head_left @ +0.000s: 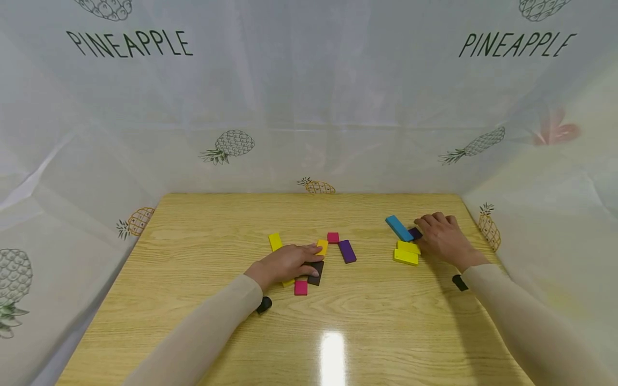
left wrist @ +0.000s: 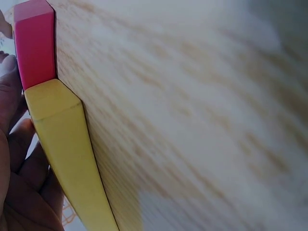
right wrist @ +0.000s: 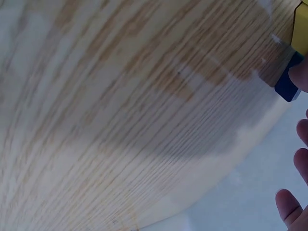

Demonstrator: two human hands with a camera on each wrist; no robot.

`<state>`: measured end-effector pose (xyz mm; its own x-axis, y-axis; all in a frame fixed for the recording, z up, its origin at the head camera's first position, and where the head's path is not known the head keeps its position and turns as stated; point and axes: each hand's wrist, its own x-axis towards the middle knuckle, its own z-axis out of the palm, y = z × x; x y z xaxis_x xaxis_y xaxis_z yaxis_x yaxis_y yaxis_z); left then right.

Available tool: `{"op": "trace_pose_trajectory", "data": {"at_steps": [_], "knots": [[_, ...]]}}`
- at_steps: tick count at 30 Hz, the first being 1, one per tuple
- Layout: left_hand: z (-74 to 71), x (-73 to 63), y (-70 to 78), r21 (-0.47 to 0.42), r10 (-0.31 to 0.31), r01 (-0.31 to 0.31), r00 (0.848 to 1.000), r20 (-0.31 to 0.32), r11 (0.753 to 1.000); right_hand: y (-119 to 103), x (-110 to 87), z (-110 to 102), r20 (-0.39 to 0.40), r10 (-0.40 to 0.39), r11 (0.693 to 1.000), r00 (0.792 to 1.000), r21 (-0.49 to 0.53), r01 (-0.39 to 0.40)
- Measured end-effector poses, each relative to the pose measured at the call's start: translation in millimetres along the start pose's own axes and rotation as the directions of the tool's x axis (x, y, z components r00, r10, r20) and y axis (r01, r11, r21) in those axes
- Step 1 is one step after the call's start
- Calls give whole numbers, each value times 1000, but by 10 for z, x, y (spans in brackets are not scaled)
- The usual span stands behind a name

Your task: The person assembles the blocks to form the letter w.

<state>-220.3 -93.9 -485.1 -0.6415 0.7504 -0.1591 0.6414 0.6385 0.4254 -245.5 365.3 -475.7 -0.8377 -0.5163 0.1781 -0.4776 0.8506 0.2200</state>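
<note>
My left hand [head_left: 288, 262] lies over a group of flat coloured blocks, fingers extended. Its fingertips touch an orange-yellow block [head_left: 322, 247], and the thumb rests on a black block [head_left: 316, 273]. Beside it sit a pink block [head_left: 301, 288] and a long yellow block [left wrist: 67, 149], partly hidden by the hand in the head view. Over at the right, my right hand [head_left: 444, 239] reaches to a small dark block [head_left: 415, 234]. In the right wrist view one digit touches this dark block [right wrist: 288, 82], while the other fingers spread apart from it.
A blue block [head_left: 399, 228] meets the dark one, with two yellow blocks [head_left: 406, 257] just in front. Between the hands lie a purple block [head_left: 347, 251] and another pink block [head_left: 333, 237]. White pineapple-print sheeting [head_left: 309, 107] walls the wooden table [head_left: 367, 332].
</note>
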Motion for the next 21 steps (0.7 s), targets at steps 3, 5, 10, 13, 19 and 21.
{"op": "trace_pose_trajectory", "data": {"at_steps": [3, 5, 10, 13, 19, 21], "knots": [[3, -3, -2, 4, -1, 1, 1000, 3, 1000, 0, -4, 12, -8, -1, 1000, 1000, -6, 1], [4, -5, -6, 3, 2, -2, 1000, 1, 1000, 2, -6, 17, -16, -6, 1000, 1000, -10, 6], [15, -5, -22, -2, 14, -14, 1000, -8, 1000, 11, -20, 29, -30, -21, 999, 999, -26, 20], [15, -7, -20, -2, 11, -11, 1000, -9, 1000, 3, -32, 28, -34, -17, 1000, 999, -18, 16], [5, -10, -18, -4, 10, -10, 1000, -11, 1000, -63, -48, 3, -77, -7, 999, 997, 50, 10], [3, -9, -21, -4, 12, -12, 1000, -12, 1000, -94, -55, 6, -82, -1, 997, 997, 74, 7]]}}
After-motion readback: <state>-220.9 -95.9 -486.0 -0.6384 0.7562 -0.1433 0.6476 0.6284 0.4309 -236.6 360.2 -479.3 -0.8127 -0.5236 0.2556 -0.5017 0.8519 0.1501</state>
